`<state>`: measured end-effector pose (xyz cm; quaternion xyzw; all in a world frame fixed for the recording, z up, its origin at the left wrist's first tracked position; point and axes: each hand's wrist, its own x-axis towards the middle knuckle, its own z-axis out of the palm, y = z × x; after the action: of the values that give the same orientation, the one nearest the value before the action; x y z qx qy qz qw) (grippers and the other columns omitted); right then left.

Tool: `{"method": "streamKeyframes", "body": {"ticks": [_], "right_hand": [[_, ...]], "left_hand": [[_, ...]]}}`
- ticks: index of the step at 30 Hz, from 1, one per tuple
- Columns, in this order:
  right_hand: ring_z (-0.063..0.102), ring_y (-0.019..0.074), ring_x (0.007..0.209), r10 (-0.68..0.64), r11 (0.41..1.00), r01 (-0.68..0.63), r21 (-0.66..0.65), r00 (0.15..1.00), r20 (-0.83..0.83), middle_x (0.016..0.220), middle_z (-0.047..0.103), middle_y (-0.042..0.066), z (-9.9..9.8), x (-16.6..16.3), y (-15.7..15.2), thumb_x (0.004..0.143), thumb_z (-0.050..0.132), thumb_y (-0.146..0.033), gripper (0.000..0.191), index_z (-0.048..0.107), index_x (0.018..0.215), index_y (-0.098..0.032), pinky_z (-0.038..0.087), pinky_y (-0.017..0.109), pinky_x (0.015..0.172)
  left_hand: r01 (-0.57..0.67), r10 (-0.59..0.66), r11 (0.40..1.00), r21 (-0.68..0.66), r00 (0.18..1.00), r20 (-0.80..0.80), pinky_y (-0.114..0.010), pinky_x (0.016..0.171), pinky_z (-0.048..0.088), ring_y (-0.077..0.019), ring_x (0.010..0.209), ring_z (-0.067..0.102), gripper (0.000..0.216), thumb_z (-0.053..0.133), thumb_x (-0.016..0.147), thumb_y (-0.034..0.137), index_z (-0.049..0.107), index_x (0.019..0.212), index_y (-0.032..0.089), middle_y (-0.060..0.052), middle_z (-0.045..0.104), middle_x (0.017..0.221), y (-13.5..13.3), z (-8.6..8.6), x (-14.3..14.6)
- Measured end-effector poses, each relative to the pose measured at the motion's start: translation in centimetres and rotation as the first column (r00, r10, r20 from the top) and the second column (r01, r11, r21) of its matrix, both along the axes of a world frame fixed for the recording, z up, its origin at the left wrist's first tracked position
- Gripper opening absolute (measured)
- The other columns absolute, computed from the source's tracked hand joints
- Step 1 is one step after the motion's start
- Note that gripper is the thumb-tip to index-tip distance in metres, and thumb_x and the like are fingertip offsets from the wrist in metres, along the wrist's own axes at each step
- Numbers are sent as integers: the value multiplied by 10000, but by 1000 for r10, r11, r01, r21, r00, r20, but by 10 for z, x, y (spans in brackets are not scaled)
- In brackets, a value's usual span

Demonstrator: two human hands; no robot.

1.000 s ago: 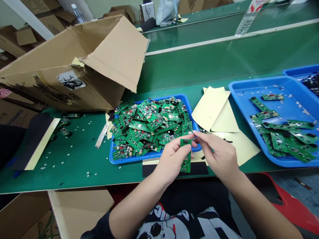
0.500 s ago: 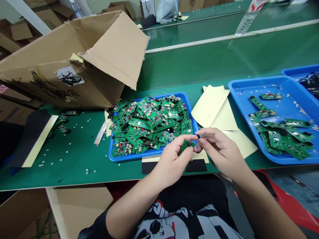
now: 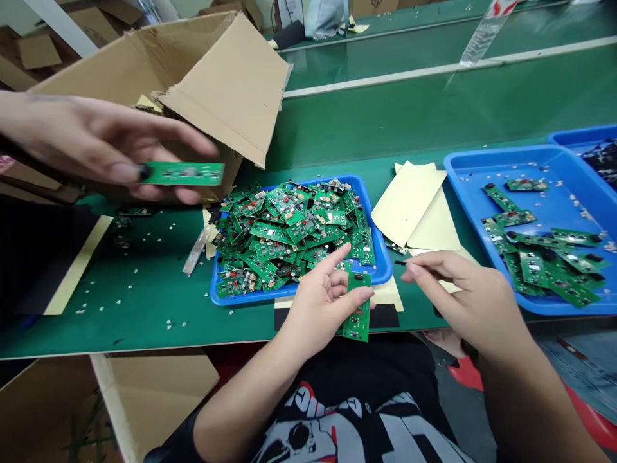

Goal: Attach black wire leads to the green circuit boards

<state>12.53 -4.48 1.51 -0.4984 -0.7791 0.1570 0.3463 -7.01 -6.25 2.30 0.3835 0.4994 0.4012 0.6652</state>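
Observation:
A green circuit board (image 3: 357, 315) is held near the table edge by my left hand (image 3: 321, 299), its thumb pressed on the board and the index finger stretched out. To its right, my right hand (image 3: 465, 299) pinches a small black piece (image 3: 400, 262) between thumb and fingertips, apart from the board. What the black piece is I cannot make out. Just behind my left hand stands a blue tray (image 3: 380, 275) heaped with green circuit boards (image 3: 289, 225).
Another person's hand (image 3: 110, 138) holds a circuit board (image 3: 186, 173) at the left, before a large cardboard box (image 3: 231, 83). A second blue tray (image 3: 540, 161) with several boards stands right, beside yellow sheets (image 3: 409, 199). A plastic bottle (image 3: 486, 35) stands farther back.
My hands have moved apart, the right going right with the black piece. The board in my left hand now shows more fully. Another person's hand with a board has come in from the left.

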Motion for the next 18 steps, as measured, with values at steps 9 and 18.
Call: {"method": "streamKeyframes", "body": {"ticks": [9, 18], "right_hand": [[679, 167, 691, 165, 972, -172, 158, 985, 54, 799, 721, 36, -5, -18, -12, 929, 496, -196, 126, 621, 928, -209, 535, 278, 623], [662, 152, 674, 163, 954, -189, 235, 979, 127, 788, 715, 48, -10, -14, -10, 911, 537, -156, 82, 616, 930, -170, 522, 267, 609]], "left_hand": [[27, -27, 1000, -6, 999, 18, -260, 657, 529, -128, 684, 594, 522, 778, 655, 179, 650, 1161, 157, -22, 648, 761, 1, -2, 7], [-1, 2, 1000, 16, 999, -42, -207, 618, 481, -110, 697, 577, 364, 624, 765, 152, 674, 1125, 145, -45, 682, 827, 0, 6, 11]]}}
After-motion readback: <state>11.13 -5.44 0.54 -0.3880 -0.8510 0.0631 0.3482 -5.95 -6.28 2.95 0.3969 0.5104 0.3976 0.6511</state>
